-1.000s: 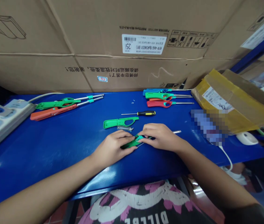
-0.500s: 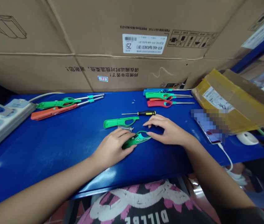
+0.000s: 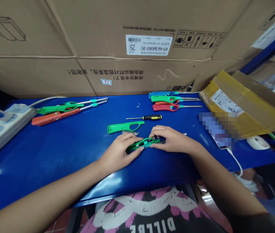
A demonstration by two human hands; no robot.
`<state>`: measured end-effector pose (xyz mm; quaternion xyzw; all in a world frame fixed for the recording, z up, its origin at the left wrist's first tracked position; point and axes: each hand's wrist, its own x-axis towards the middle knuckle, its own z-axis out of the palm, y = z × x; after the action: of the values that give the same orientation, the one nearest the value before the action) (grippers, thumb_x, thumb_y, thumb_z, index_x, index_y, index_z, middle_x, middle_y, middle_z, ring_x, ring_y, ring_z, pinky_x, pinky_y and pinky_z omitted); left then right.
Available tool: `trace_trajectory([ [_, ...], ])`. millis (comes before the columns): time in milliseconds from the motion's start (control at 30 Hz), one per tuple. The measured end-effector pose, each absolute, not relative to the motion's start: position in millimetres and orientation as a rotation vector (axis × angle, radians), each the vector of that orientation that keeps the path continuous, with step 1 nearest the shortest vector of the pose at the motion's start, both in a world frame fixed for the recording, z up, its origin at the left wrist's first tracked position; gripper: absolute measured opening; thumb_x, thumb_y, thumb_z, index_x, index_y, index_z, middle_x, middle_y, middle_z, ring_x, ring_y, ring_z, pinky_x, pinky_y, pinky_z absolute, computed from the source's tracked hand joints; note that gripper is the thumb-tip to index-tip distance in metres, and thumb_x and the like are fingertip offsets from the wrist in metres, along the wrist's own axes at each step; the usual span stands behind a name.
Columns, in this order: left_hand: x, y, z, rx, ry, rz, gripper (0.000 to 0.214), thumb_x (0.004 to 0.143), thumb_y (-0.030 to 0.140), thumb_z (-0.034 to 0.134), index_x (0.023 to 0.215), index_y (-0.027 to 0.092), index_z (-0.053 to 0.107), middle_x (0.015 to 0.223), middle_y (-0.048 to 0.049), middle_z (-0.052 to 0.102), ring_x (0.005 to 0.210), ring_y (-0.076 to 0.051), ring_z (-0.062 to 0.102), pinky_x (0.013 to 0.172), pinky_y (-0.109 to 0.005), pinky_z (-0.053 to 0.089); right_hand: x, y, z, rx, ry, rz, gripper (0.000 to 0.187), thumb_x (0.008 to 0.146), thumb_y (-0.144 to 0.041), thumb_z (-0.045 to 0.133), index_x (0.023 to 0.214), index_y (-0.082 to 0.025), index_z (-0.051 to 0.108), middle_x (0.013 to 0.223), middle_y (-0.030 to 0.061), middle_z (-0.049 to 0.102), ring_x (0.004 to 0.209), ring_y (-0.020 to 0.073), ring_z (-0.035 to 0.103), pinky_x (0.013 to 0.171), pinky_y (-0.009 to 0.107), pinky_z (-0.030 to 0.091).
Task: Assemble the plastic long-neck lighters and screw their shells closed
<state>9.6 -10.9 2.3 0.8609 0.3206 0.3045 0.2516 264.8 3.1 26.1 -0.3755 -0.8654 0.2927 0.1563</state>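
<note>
Right hand [image 3: 167, 139] was closed again on front end of opened green lighter [image 3: 146, 142] | rear end was grasped by left hand [image 3: 118, 152] | loose shell [image 3: 115, 128] was seen beyond

On the large cardboard box [image 3: 98, 35], upside down, a white label [image 3: 148, 45] read "KFR-46G/BpR3AES1 (B1)" and "25"; beneath it, inverted Chinese print said "师傅您辛苦了!" and "请在搬运时对我温柔些,谢谢您!", beside a row of handling pictograms [image 3: 200, 39] higher up. The shirt [image 3: 142, 207] bore inverted lettering starting "DILL". The parcel's shipping label [image 3: 226, 103] was illegible.
</note>
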Motion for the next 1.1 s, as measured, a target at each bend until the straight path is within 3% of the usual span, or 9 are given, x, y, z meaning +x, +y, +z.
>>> trace_trajectory([
  [500,10.7,-5.7,5.5,2.186,0.900,0.904,0.010,0.093,0.024,0.067,0.098,0.018,0.073,0.091,-0.0059,0.075,0.088,-0.020,0.069,0.082,-0.035,0.057,255.7,0.0,23.0,-0.976,-2.473,0.744,0.005,0.092,-0.022,0.064,0.096,-0.019,0.066,0.090,0.0043,0.067,0.085,0.0184,0.059,0.083,0.034,0.048],
  [700,10.0,-4.6,3.4,2.154,0.981,0.916,0.012,0.093,0.024,0.067,0.097,0.017,0.075,0.094,-0.0067,0.077,0.089,-0.021,0.071,0.082,-0.036,0.057,269.2,-0.3,32.7,-1.136,-2.434,0.882,0.035,0.082,-0.026,0.075,0.114,-0.022,0.060,0.107,0.0043,0.064,0.098,0.0191,0.058,0.087,0.032,0.049],
  [933,9.0,-2.1,2.1,2.194,1.005,0.904,0.018,0.096,0.025,0.061,0.097,0.018,0.077,0.093,-0.0070,0.076,0.089,-0.021,0.070,0.082,-0.037,0.057,286.6,4.2,36.8,-1.268,-2.399,0.928,0.005,0.087,-0.023,0.068,0.091,-0.019,0.065,0.083,0.0012,0.065,0.077,0.0154,0.058,0.072,0.028,0.047],
  [1100,8.1,-0.8,-0.2,2.187,1.003,0.890,0.020,0.098,0.024,0.059,0.103,0.019,0.077,0.093,-0.0071,0.072,0.088,-0.020,0.069,0.082,-0.036,0.058,286.5,4.3,31.8,-1.206,-2.369,0.858,0.006,0.092,-0.025,0.066,0.091,-0.019,0.069,0.091,0.0046,0.069,0.083,0.0170,0.062,0.077,0.031,0.050],
])
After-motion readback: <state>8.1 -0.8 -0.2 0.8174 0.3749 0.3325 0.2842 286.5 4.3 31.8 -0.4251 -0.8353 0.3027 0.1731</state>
